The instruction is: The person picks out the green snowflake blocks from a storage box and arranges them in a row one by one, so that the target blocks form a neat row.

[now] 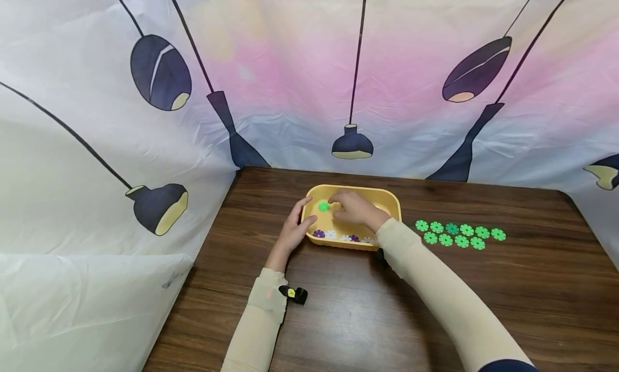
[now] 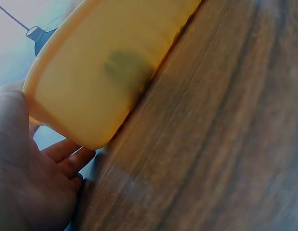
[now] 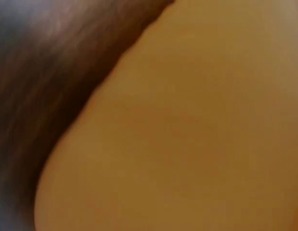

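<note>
A yellow plastic tray (image 1: pixel 350 244) stands on the dark wooden table. My left hand (image 1: pixel 292 230) grips its left end, the thumb at the rim and the fingers around the outside; the left wrist view shows this hand (image 2: pixel 38 178) against the tray wall (image 2: pixel 76 91). Inside the tray reaches my right hand (image 1: pixel 357 207), its index fingertip beside a bright green notched disc (image 1: pixel 323 206). Thumb and index finger look apart. Purple discs (image 1: pixel 318 234) and white discs (image 1: pixel 331 235) lie along the near side. The right wrist view holds only blurred tray wall (image 3: pixel 173 134), without the hand.
Right of the tray, several green notched discs (image 1: pixel 445 240) lie flat in two rows, one a darker green disc (image 1: pixel 452 229). A printed cloth (image 1: pixel 295 92) hangs behind the table (image 1: pixel 338 307), and white cloth (image 1: pixel 92 302) borders its left side.
</note>
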`<state>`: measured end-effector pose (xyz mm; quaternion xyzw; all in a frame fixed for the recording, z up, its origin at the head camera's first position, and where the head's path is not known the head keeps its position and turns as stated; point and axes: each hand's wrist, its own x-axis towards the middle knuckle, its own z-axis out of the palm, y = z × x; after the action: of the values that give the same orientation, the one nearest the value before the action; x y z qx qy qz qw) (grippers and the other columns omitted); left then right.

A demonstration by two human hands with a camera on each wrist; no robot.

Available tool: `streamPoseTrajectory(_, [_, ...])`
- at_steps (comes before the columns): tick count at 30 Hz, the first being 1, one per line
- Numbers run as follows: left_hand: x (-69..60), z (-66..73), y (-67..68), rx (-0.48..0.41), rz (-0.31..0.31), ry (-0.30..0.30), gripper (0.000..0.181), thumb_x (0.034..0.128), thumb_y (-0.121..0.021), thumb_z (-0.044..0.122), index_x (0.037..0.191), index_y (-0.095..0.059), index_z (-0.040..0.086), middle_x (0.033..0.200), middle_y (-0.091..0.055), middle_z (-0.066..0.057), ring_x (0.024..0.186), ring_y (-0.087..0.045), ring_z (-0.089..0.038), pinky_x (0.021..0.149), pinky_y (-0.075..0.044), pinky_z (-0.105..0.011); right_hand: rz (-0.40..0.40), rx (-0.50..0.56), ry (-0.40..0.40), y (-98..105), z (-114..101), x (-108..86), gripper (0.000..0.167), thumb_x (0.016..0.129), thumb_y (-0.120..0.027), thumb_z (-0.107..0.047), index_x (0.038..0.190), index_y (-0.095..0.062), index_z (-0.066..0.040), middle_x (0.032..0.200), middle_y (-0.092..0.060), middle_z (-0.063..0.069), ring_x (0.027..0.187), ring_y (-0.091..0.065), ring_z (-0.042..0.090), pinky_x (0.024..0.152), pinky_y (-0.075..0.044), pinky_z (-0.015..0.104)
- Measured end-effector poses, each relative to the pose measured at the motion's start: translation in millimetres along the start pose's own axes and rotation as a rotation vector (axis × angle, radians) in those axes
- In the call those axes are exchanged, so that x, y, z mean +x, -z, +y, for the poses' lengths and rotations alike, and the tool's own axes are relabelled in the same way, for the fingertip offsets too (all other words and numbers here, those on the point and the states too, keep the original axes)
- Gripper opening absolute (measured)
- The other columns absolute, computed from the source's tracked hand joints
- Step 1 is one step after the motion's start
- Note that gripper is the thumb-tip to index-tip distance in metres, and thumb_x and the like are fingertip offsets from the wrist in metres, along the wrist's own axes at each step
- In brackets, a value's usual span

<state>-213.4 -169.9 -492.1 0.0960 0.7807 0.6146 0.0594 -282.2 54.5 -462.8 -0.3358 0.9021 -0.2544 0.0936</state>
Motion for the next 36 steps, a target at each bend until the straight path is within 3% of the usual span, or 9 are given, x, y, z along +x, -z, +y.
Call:
streamPoseTrajectory(4, [-5.1, 10.0, 0.0, -0.011, 0.002, -0.009, 0.059, 0.1072, -0.058, 0.009, 0.162, -0.037, 0.002, 0.17, -0.028, -0.023, 0.157, -0.024, -0.042, 0.123, -0.027, -0.061, -0.018, -0.006, -0.001, -10, -5, 6.6, 0.044, 0.097, -0.067, -0.007, 0.138, -0.063, 0.008, 0.142, -0.062, 0.024, 0.136, -0.055, 0.04, 0.117, -0.042, 0.05])
streamPoseTrajectory(14, [-3.7, 9.3, -1.8, -0.01, 0.019, -0.029, 0.059, 0.1068, -0.059, 0.01, 0.161, -0.038, 0.002, 0.169, -0.031, -0.021, 0.157, -0.025, -0.04, 0.125, -0.025, -0.058, -0.08, -0.044, -0.058, -19, -13, 11.7, 0.046, 0.101, -0.063, -0.009, 0.145, -0.06, 0.003, 0.152, -0.055, 0.023, 0.143, -0.049, 0.04, 0.121, -0.036, 0.05])
streamPoseTrajectory(18, [-4.3, 9.4, -2.9, -0.009, 0.026, -0.033, 0.059, 0.1065, -0.059, 0.009, 0.161, -0.039, 0.002, 0.169, -0.031, -0.022, 0.157, -0.025, -0.04, 0.124, -0.025, -0.059, -0.07, -0.084, -0.038, -23, -13, 12.6, 0.037, 0.1, -0.064, -0.007, 0.136, -0.068, 0.003, 0.144, -0.062, 0.021, 0.137, -0.055, 0.039, 0.119, -0.039, 0.049])
streamPoseTrajectory(24, [-4.9, 9.6, -1.7, 0.009, 0.01, -0.036, 0.058, 0.107, -0.057, 0.007, 0.161, -0.037, -0.001, 0.169, -0.031, -0.023, 0.156, -0.027, -0.041, 0.123, -0.029, -0.058, -0.02, -0.097, -0.019, -26, -13, 13.6, 0.012, 0.094, -0.072, -0.002, 0.105, -0.079, 0.001, 0.116, -0.073, 0.015, 0.112, -0.067, 0.032, 0.102, -0.054, 0.045])
streamPoseTrajectory(27, [1.0, -3.9, -1.8, 0.01, 0.008, -0.034, 0.059, 0.1075, -0.056, 0.007, 0.162, -0.035, 0.0, 0.17, -0.028, -0.023, 0.156, -0.028, -0.041, 0.123, -0.029, -0.058, -0.008, -0.102, -0.018, -27, -14, 15.1, 0.005, 0.093, -0.075, -0.001, 0.095, -0.08, -0.001, 0.106, -0.075, 0.013, 0.102, -0.068, 0.029, 0.094, -0.057, 0.043])
streamPoseTrajectory(31, [10.3, -26.3, -4.6, -0.004, 0.041, -0.03, 0.059, 0.1079, -0.057, 0.009, 0.163, -0.036, 0.005, 0.171, -0.028, -0.02, 0.157, -0.025, -0.04, 0.124, -0.026, -0.059, -0.01, -0.117, -0.042, -28, -16, 16.3, 0.013, 0.093, -0.075, 0.0, 0.105, -0.078, 0.0, 0.103, -0.074, 0.011, 0.096, -0.066, 0.024, 0.089, -0.058, 0.04])
streamPoseTrajectory(36, [12.6, -34.0, -6.3, -0.014, 0.076, -0.051, 0.057, 0.1071, -0.061, 0.015, 0.161, -0.042, 0.012, 0.169, -0.034, -0.013, 0.157, -0.028, -0.035, 0.124, -0.027, -0.058, -0.051, -0.198, -0.078, -32, -24, 16.9, 0.014, 0.094, -0.073, -0.004, 0.107, -0.071, -0.001, 0.093, -0.063, 0.009, 0.081, -0.056, 0.02, 0.072, -0.053, 0.035])
